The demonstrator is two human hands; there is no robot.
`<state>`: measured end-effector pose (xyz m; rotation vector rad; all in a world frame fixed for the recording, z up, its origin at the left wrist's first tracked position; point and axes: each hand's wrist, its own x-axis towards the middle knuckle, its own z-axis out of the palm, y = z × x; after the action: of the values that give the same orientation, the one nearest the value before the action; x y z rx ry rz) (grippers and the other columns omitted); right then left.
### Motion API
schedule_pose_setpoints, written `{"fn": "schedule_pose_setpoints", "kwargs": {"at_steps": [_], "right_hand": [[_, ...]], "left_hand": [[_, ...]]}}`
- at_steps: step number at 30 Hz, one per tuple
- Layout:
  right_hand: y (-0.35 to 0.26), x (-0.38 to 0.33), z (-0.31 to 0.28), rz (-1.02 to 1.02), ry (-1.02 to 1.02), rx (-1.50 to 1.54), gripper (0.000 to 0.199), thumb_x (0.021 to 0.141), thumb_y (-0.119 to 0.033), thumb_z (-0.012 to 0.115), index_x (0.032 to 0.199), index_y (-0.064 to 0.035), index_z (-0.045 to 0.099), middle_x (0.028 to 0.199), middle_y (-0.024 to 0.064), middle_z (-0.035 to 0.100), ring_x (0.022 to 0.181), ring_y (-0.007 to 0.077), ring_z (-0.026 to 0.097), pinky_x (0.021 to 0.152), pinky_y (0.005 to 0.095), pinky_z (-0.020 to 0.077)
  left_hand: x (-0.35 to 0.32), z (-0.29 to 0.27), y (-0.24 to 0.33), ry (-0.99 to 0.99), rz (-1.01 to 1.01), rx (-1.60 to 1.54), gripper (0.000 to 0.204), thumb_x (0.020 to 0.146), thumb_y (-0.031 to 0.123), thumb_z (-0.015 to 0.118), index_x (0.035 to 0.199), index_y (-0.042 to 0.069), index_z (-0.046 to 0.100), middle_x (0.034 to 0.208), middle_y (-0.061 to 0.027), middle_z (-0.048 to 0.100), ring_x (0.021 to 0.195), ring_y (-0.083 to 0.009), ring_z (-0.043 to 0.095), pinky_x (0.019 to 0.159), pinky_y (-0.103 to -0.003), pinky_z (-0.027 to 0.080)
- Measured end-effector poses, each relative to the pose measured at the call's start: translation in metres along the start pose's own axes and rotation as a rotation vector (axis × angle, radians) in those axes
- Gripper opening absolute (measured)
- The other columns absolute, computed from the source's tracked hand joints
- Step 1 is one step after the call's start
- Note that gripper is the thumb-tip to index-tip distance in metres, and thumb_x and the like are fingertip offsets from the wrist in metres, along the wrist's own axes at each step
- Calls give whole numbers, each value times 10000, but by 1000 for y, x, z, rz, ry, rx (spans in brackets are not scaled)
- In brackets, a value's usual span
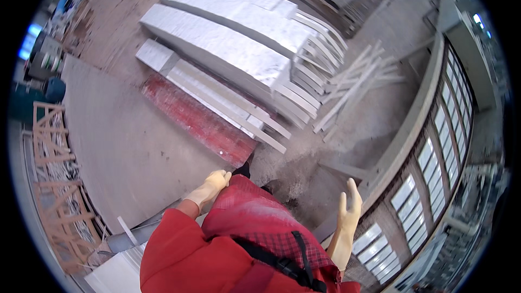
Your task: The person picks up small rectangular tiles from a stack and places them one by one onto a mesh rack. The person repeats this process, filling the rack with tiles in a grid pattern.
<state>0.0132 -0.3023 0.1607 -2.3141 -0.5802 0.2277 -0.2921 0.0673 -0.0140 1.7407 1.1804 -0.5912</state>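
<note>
Both my hands wear pale yellow gloves. My left hand (215,181) is closed, its fingers curled at the edge of my red apron (244,203); whether they pinch anything is hidden. Out to the right, my right hand (350,206) is raised and open with fingers apart, touching nothing. Ahead of me lies a large stack of white stone slabs (222,38), with thin strips fanned out at its right end. Nearer, long narrow stone strips (217,95) rest beside a worn red board (190,122).
Loose pale strips (361,84) lie piled on the floor right of the stack. A long machine frame with slatted openings (423,184) runs along my right. Wooden crates (57,201) stand at the left, with white slabs (119,271) at lower left.
</note>
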Motion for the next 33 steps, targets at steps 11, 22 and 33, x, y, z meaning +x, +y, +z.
{"fn": "schedule_pose_setpoints", "kwargs": {"at_steps": [11,22,33], "right_hand": [[-189,239,267,-614,-410,-14,588,902,-95,798,1459,-7,631,1332,264,729,1213,479,697,1056,498,554],[-368,399,513,-1056,-439,-346,708,828,-209,889,1461,-77,601,1424,213,649,1263,444,634,1015,532,547],[-354,441,592,-1055,-514,-506,801,782,-171,896,1514,-142,574,1588,219,521,1398,512,498,1175,599,398]], "left_hand": [[38,-92,-94,-36,-275,-326,486,1082,489,504,1070,99,793,1031,-133,797,997,-291,724,957,-443,547],[221,-207,-169,337,-255,-92,737,1037,553,625,1564,42,565,1520,-238,640,1450,-412,573,1236,-479,435],[448,-491,-126,1061,-52,300,737,887,335,848,1486,23,554,1397,-183,637,1333,-376,592,1197,-564,422]]}}
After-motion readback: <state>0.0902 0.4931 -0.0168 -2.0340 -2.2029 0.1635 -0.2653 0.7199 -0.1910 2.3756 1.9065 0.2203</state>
